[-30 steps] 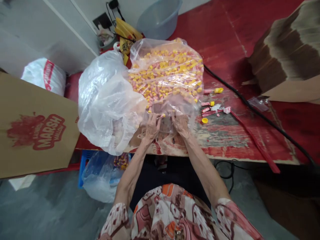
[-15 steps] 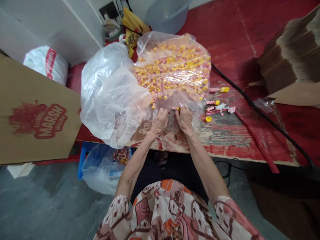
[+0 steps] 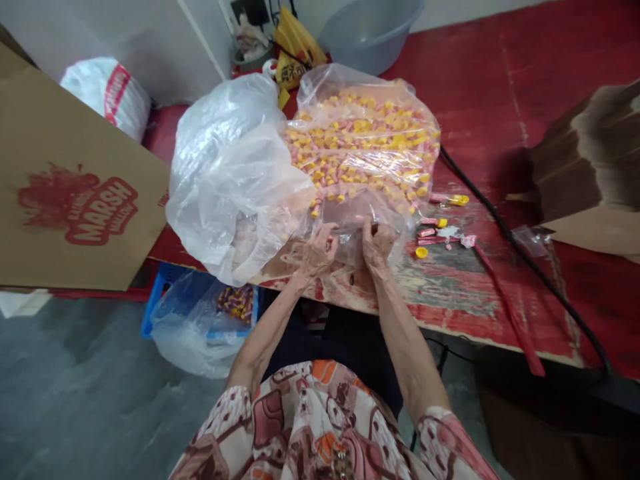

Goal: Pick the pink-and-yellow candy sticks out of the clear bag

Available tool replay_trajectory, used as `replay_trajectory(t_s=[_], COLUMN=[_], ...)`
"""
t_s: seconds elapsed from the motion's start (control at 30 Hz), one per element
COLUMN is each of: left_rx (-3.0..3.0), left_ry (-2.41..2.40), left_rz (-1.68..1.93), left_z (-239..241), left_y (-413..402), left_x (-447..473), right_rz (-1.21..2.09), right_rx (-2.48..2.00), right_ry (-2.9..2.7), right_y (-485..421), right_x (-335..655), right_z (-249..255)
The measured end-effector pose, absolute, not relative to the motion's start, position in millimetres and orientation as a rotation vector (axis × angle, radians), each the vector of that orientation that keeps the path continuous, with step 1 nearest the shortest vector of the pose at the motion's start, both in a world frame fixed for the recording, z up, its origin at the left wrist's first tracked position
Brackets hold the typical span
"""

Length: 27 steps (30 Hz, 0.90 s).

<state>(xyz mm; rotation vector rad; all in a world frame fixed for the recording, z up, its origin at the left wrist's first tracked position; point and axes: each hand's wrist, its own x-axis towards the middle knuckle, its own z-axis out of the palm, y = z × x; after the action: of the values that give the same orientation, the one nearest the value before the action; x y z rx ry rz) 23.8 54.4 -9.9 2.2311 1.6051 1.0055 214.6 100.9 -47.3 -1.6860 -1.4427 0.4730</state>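
Note:
A big clear plastic bag full of small yellow and pink pieces lies on the worn red table. My left hand and my right hand are side by side at the bag's near edge, fingers curled in the thin plastic there. What lies between the fingers is hidden by the film. A second crumpled clear bag bulges just left of my left hand. A few loose pink sticks and yellow caps lie on the table right of my right hand.
A cardboard flap printed MARSH stands at the left. A blue crate with a plastic bag sits on the floor under the table edge. A grey basin is at the back. A black cable and a red strip cross the table's right side.
Both hands shifted a little along the bag's near edge and drew closer together, then curled into the plastic. The view swung to the left and up.

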Motion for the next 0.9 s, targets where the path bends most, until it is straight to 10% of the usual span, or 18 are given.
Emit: replay_trajectory(t_s=[0.63, 0.9], left_rx=[1.327, 1.680], left_ry=[2.766, 2.357], left_rz=[1.197, 1.315], left_z=[-25.6, 2.1], left_y=[-161.6, -44.7], left_x=[-158.2, -145.6], right_rz=[0.305, 0.325], right_rx=[-1.607, -1.565], right_ry=[-1.591, -1.639], right_y=[97.0, 95.3], right_x=[217.1, 218.1], right_z=[-62.8, -58.8])
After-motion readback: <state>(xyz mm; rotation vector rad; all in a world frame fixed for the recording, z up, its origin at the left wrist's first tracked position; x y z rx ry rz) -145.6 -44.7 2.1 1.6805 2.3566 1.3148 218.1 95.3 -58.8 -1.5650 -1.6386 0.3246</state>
